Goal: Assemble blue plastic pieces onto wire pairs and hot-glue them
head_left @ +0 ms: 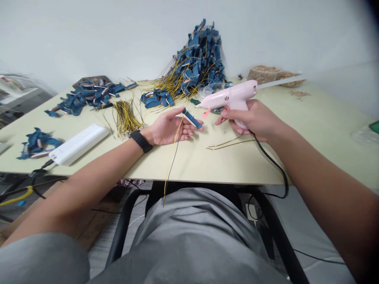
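My left hand (pixel 169 128), palm up, holds a small blue plastic part (pixel 193 119) with a white strip, gripped at its upper end by the thumb. A yellow and a black wire (pixel 173 167) hang from that part down past the table edge. My right hand (pixel 255 118) is wrapped round the handle of a pink hot glue gun (pixel 229 94). Its nozzle points left, just above and right of the blue part and apart from it. A long glue stick (pixel 278 81) sticks out of the gun's back, and a black cord (pixel 268 157) runs down from its handle.
A tall pile of wired blue parts (pixel 204 59) stands against the wall. More blue parts (pixel 89 94) and a bundle of yellow-black wires (pixel 126 118) lie left. A white power strip (pixel 79 144) is near my left forearm. Loose wires (pixel 227 144) lie below the gun.
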Available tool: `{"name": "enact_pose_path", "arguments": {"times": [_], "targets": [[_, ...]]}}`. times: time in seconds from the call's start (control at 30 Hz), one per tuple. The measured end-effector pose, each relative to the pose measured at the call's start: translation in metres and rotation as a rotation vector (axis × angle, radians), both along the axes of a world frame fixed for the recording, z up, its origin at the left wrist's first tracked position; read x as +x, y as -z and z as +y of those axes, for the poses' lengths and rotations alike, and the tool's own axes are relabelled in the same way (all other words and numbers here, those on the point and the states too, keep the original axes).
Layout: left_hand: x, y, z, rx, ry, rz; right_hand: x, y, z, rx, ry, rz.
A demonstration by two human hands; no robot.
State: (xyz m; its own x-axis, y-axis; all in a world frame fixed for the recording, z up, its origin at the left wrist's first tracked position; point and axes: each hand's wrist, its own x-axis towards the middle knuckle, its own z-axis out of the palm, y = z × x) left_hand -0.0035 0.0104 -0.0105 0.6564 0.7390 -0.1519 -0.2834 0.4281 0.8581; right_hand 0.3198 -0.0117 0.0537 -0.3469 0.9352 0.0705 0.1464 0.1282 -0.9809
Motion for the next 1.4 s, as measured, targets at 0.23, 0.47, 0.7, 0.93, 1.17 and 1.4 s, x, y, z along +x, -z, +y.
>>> {"name": "enact_pose_path", "arguments": {"times": [0.23, 0.47, 0.7, 0.93, 1.17, 1.4], "targets": [[-0.003, -0.002, 0.001, 0.02, -0.011, 0.021, 0.001, 0.002, 0.001, 0.007, -0.007, -0.017], [-0.002, -0.003, -0.001, -0.003, -0.024, 0.007, 0.002, 0.005, 0.003, -0.005, -0.002, -0.054], [-0.004, 0.001, 0.002, 0.019, -0.002, 0.007, -0.001, 0.005, 0.001, 0.016, -0.042, -0.05], [-0.005, 0.004, 0.005, 0.051, 0.021, 0.029, -0.008, 0.005, -0.003, 0.054, -0.048, -0.039], [-0.004, 0.005, 0.005, 0.084, 0.009, 0.043, -0.01, 0.006, -0.003, 0.057, -0.063, -0.021], [-0.003, 0.006, 0.007, 0.073, 0.029, 0.037, -0.01, 0.005, -0.003, 0.068, -0.061, -0.028]]}}
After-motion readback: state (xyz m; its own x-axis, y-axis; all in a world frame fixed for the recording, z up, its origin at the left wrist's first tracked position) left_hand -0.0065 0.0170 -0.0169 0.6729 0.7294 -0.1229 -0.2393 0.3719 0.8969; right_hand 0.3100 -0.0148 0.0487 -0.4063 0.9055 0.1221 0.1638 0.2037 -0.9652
